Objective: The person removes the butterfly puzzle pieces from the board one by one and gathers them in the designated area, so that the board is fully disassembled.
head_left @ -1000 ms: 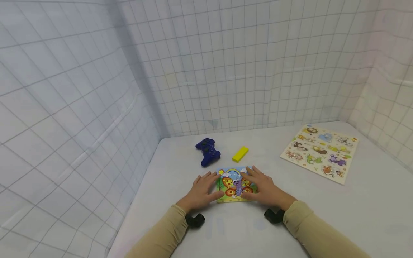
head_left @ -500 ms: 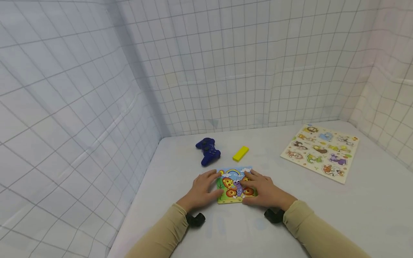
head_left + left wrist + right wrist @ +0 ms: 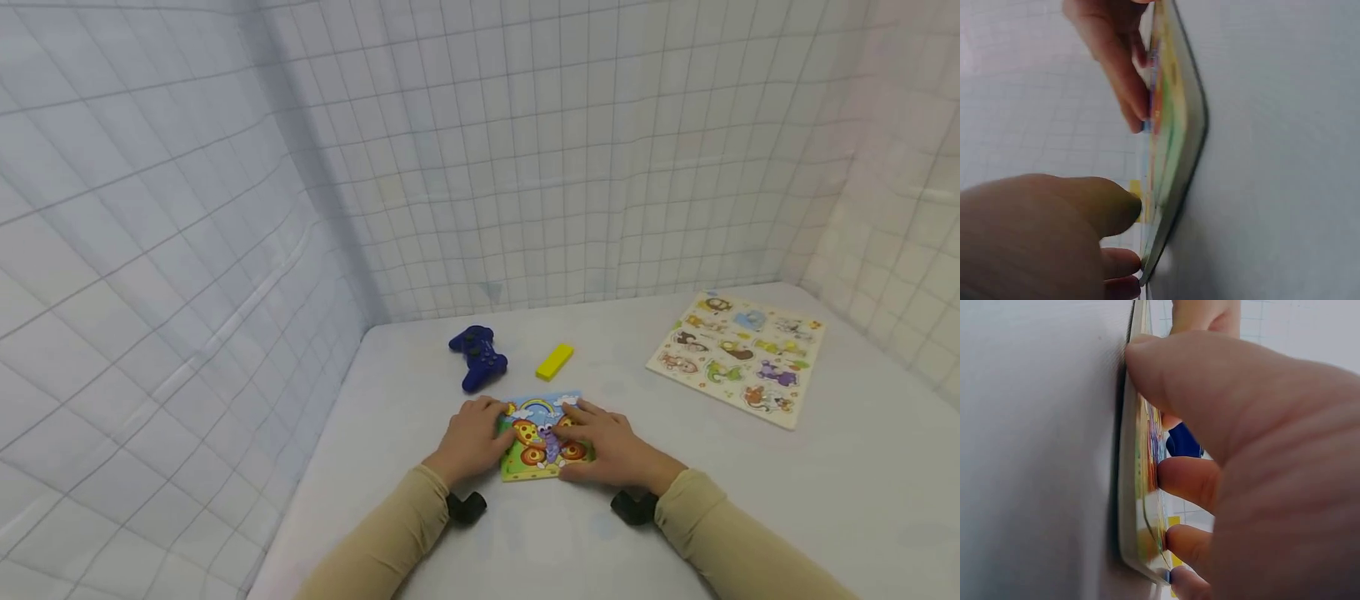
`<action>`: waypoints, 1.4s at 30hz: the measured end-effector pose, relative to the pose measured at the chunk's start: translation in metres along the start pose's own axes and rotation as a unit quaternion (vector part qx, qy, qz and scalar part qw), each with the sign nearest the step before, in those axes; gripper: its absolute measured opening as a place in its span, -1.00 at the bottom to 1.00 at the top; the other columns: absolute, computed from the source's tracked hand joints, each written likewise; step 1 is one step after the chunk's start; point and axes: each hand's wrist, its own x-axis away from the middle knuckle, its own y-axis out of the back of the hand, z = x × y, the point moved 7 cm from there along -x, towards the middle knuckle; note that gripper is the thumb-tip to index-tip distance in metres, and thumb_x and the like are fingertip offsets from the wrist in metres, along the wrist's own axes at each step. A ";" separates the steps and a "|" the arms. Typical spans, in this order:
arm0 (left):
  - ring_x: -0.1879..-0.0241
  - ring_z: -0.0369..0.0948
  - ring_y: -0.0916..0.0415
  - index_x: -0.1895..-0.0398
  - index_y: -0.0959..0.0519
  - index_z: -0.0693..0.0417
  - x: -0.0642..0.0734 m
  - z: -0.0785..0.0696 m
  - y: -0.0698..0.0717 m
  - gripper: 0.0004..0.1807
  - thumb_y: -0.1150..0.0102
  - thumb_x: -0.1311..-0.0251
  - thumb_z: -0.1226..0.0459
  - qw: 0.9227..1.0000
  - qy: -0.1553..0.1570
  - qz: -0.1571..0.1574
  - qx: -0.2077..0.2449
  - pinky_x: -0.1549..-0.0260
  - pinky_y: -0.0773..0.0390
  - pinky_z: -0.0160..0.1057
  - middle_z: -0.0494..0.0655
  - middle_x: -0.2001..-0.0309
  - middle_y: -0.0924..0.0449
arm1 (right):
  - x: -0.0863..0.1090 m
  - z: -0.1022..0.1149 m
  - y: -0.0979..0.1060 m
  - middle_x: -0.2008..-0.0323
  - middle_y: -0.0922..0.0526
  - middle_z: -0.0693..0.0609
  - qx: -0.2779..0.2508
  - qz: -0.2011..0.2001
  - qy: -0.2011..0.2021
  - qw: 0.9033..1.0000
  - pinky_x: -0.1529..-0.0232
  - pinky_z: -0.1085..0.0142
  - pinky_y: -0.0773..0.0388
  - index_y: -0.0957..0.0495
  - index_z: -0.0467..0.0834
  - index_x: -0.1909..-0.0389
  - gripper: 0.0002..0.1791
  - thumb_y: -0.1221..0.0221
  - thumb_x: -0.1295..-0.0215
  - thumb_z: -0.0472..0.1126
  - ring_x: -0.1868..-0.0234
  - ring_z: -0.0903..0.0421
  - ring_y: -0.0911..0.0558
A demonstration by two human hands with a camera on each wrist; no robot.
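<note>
A small butterfly jigsaw puzzle (image 3: 534, 456) in a flat board lies on the white table between the two hands. My left hand (image 3: 470, 439) is at its left edge, the thumb reaching over the picture; in the left wrist view the thumb tip comes close over the puzzle's face and other fingers show at its far corner. The right hand (image 3: 617, 452) spreads over the right side. In the right wrist view its fingertips (image 3: 1179, 475) touch the picture, while the thumb lies at the near edge of the board (image 3: 1130, 506). The picture's right part is partly covered.
Behind the puzzle lie a dark blue game controller (image 3: 478, 358) and a yellow block (image 3: 555, 362). A larger animal puzzle board (image 3: 738, 358) lies at the back right. Grid-patterned white walls (image 3: 510, 167) rise behind and to the left of the table.
The left hand has shifted slightly right, its thumb further over the picture. The right thumb has come down to the puzzle's front edge and its fingers have drawn in. The view has shifted a little.
</note>
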 end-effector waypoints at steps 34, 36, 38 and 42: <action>-0.40 0.07 -0.38 -0.30 -0.57 0.03 0.002 0.003 -0.002 -0.55 -0.12 -0.47 0.06 0.999 -0.017 -0.034 0.018 -0.34 -0.38 0.15 0.04 -0.40 -0.49 | 0.006 -0.004 0.000 -0.56 -0.26 -0.12 0.009 0.007 -0.001 1.000 -0.34 -0.34 -0.07 -0.54 0.07 -0.38 -0.26 -0.33 -0.24 0.31 -0.61 -0.24 -0.10; -0.39 0.08 -0.39 -0.29 -0.58 0.04 0.001 0.004 -0.001 -0.56 -0.14 -0.46 0.07 0.999 -0.017 -0.038 0.021 -0.34 -0.38 0.15 0.04 -0.39 -0.50 | 0.005 -0.003 0.000 -0.56 -0.26 -0.13 0.010 0.006 0.003 1.000 -0.34 -0.35 -0.08 -0.54 0.07 -0.38 -0.27 -0.33 -0.24 0.31 -0.60 -0.24 -0.10; -0.38 0.09 -0.40 -0.28 -0.59 0.05 0.001 0.005 -0.001 -0.56 -0.14 -0.45 0.07 0.999 -0.015 -0.041 0.025 -0.34 -0.38 0.14 0.05 -0.38 -0.51 | 0.004 -0.002 0.001 -0.56 -0.26 -0.13 0.011 0.006 0.004 1.000 -0.34 -0.35 -0.08 -0.54 0.07 -0.37 -0.27 -0.33 -0.24 0.30 -0.60 -0.25 -0.11; -0.37 0.11 -0.40 -0.23 -0.61 0.05 0.000 0.009 -0.001 -0.59 -0.18 -0.43 0.08 0.998 -0.003 -0.046 0.051 -0.33 -0.36 0.18 0.05 -0.37 -0.52 | 0.003 0.000 0.000 -0.55 -0.27 -0.15 0.013 0.006 0.009 1.000 -0.33 -0.35 -0.09 -0.54 0.06 -0.37 -0.27 -0.33 -0.25 0.29 -0.60 -0.26 -0.11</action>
